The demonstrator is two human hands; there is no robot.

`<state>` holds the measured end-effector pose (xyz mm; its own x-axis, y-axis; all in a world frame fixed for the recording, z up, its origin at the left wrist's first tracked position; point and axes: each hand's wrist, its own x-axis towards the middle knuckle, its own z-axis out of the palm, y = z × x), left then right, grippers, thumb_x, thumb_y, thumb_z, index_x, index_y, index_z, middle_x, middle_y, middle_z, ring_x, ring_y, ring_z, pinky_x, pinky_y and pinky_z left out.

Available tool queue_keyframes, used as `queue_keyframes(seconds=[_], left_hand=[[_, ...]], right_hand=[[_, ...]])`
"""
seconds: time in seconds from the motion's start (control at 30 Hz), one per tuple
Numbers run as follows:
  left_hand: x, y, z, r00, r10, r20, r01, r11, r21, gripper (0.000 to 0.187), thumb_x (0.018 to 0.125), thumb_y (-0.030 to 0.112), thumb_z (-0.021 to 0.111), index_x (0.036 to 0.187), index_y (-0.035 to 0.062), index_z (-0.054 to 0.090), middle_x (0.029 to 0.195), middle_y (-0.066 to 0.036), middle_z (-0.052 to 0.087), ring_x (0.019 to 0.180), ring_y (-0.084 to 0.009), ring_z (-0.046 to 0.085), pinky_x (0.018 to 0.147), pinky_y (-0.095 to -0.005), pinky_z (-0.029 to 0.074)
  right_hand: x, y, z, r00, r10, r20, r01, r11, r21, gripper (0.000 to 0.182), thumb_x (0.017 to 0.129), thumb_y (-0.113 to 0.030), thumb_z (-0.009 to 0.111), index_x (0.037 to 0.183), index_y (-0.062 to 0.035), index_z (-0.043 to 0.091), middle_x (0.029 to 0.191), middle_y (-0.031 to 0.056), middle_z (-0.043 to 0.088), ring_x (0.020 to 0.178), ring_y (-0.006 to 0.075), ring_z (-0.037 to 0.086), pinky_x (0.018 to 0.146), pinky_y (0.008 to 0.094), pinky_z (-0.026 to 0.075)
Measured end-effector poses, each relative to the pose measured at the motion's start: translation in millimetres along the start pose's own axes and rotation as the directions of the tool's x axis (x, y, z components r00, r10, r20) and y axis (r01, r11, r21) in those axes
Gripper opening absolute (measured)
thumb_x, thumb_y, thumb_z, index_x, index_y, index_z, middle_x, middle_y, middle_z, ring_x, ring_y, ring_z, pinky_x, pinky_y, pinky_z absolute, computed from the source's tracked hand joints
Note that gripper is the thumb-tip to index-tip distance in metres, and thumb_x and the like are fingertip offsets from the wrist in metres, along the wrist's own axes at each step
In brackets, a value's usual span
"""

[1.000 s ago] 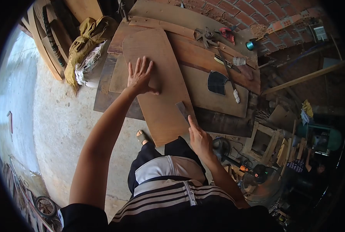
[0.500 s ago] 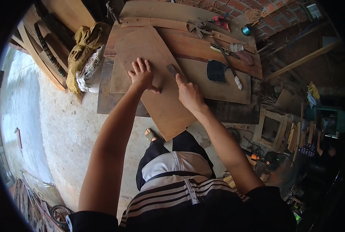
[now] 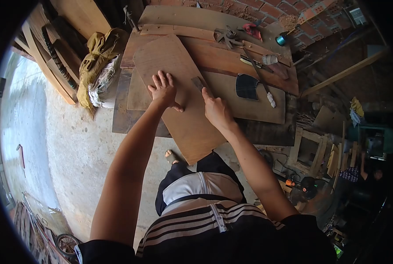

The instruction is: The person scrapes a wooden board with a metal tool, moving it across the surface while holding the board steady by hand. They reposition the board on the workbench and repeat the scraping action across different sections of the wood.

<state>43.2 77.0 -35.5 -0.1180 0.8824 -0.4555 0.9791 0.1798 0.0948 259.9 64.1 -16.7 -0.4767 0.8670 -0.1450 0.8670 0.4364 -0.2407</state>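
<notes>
A long brown wooden board (image 3: pixel 192 127) lies slantwise over the workbench, its near end jutting past the edge toward my body. My left hand (image 3: pixel 164 91) rests flat on it with fingers spread. In my right hand (image 3: pixel 217 109) is a scraper with a flat, dark metal blade (image 3: pixel 197 82); the index finger stretches along it. The blade lies at the board's right edge, and my fingers hide its handle end. To the right of that hand, a dark cloth patch (image 3: pixel 247 86) lies on another flat board (image 3: pixel 267 112).
On the bench's far side are a metal hub-like part (image 3: pixel 229 36), a red cloth (image 3: pixel 252 31), a teal spool (image 3: pixel 281 40) and a long rod tool (image 3: pixel 258 72). Yellowish sacks (image 3: pixel 95 57) stand left of the bench. A person (image 3: pixel 374 176) is in the dim area at right.
Both hands and the bench sit slightly lower in the view, as the camera tilts a little. The left hand stays on the board; the blade remains near the same edge.
</notes>
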Motion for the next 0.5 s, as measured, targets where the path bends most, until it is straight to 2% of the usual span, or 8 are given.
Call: queue_keyframes(seconds=[0.1, 0.17, 0.2, 0.27, 0.33, 0.4, 0.5], left_hand=[[-1, 0, 1, 1.000, -0.006, 0.007, 0.006, 1.000, -0.020, 0.162, 0.037, 0.053, 0.099, 0.158, -0.0033, 0.007, 0.163, -0.033, 0.001, 0.150, -0.0534, 0.008, 0.110, -0.0717, 0.026], [0, -14, 14, 0.995, 0.063, -0.072, -0.069, 0.994, -0.082, 0.162, 0.037, 0.053, 0.099, 0.159, 0.0013, 0.006, 0.165, -0.029, 0.000, 0.152, -0.0497, 0.004, 0.116, -0.0666, 0.020], [-3, -21, 17, 0.994, 0.070, -0.079, -0.081, 0.986, -0.147, 0.163, 0.038, 0.055, 0.098, 0.161, 0.0075, 0.002, 0.167, -0.022, -0.002, 0.154, -0.0441, -0.001, 0.121, -0.0601, 0.010], [-7, -30, 25, 0.991, 0.081, -0.104, -0.099, 0.979, -0.179, 0.162, 0.040, 0.056, 0.097, 0.161, 0.0094, 0.000, 0.168, -0.020, -0.003, 0.154, -0.0420, -0.003, 0.122, -0.0586, 0.007], [-4, -30, 25, 0.984, 0.117, -0.134, -0.143, 0.968, -0.207, 0.162, 0.041, 0.057, 0.096, 0.162, 0.0112, -0.001, 0.168, -0.018, -0.004, 0.155, -0.0399, -0.005, 0.123, -0.0572, 0.004], [-4, -28, 24, 0.992, 0.086, -0.091, -0.102, 0.975, -0.196, 0.162, 0.042, 0.059, 0.095, 0.162, 0.0136, -0.003, 0.169, -0.016, -0.006, 0.155, -0.0379, -0.007, 0.123, -0.0559, 0.001], [-5, -29, 24, 0.991, 0.088, -0.099, -0.106, 0.976, -0.190, 0.162, 0.041, 0.060, 0.095, 0.162, 0.0140, -0.003, 0.169, -0.015, -0.006, 0.155, -0.0380, -0.007, 0.123, -0.0554, 0.001]], right_hand=[[-28, 9, -6, 1.000, -0.007, 0.028, 0.007, 1.000, 0.001, 0.064, 0.087, -0.004, 0.056, 0.149, -0.0098, 0.043, 0.076, 0.0243, 0.070, 0.072, 0.0407, 0.072, 0.063, 0.0493, 0.060], [-75, 16, -10, 0.999, -0.031, 0.042, 0.031, 1.000, 0.002, 0.063, 0.087, -0.005, 0.057, 0.149, -0.0112, 0.043, 0.076, 0.0241, 0.070, 0.072, 0.0407, 0.072, 0.063, 0.0495, 0.060], [-89, 16, -15, 0.998, -0.044, 0.053, 0.044, 0.999, 0.001, 0.063, 0.087, -0.005, 0.057, 0.149, -0.0112, 0.043, 0.076, 0.0241, 0.070, 0.072, 0.0407, 0.072, 0.063, 0.0495, 0.060], [-102, 14, -24, 0.983, 0.036, 0.181, -0.030, 0.999, -0.034, 0.064, 0.087, -0.006, 0.057, 0.149, -0.0116, 0.043, 0.077, 0.0244, 0.070, 0.073, 0.0410, 0.072, 0.062, 0.0497, 0.059], [-75, 10, -22, 0.987, 0.028, 0.159, -0.024, 0.999, -0.030, 0.063, 0.087, -0.005, 0.056, 0.148, -0.0108, 0.043, 0.077, 0.0246, 0.070, 0.073, 0.0409, 0.072, 0.062, 0.0497, 0.059], [-34, 1, -20, 0.993, 0.010, 0.116, -0.010, 1.000, -0.003, 0.061, 0.088, -0.004, 0.055, 0.148, -0.0093, 0.043, 0.077, 0.0248, 0.070, 0.073, 0.0408, 0.072, 0.062, 0.0496, 0.060], [31, -13, -16, 0.999, -0.019, 0.049, 0.017, 0.999, 0.038, 0.059, 0.089, -0.003, 0.054, 0.147, -0.0079, 0.044, 0.077, 0.0253, 0.069, 0.074, 0.0405, 0.073, 0.062, 0.0495, 0.060]])
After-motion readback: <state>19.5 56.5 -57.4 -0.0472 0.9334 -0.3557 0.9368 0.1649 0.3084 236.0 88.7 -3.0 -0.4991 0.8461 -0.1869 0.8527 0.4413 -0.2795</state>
